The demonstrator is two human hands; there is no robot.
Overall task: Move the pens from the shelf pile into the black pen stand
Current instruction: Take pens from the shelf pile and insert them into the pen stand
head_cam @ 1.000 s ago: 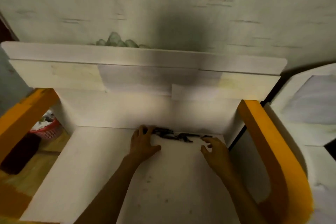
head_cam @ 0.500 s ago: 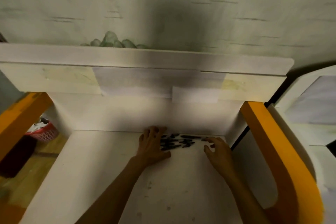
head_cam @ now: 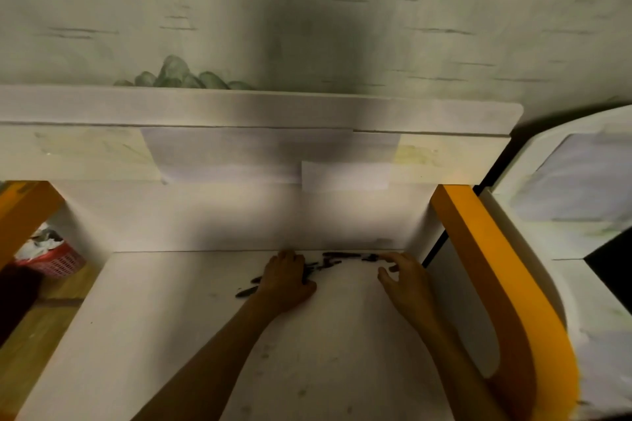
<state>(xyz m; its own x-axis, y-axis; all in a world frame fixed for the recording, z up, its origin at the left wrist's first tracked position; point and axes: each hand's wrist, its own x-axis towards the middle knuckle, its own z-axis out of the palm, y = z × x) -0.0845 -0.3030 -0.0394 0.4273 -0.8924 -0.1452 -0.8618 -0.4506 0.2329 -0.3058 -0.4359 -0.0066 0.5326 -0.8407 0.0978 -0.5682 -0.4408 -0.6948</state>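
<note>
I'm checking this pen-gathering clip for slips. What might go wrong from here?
The pens lie scattered along the shelf's back edge, so some may be missed. One loose pen pokes out left of the left hand and might roll away. The right hand hovers with fingers curled and may grab only part of the pile.

Pens [head_cam: 337,260] lie on the shelf [head_cam: 171,335] between both hands.

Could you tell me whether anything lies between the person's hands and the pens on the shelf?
Nothing visible does. The left hand already rests on the pens, and the right hand reaches their far end. The black pen stand is not in view.
</note>
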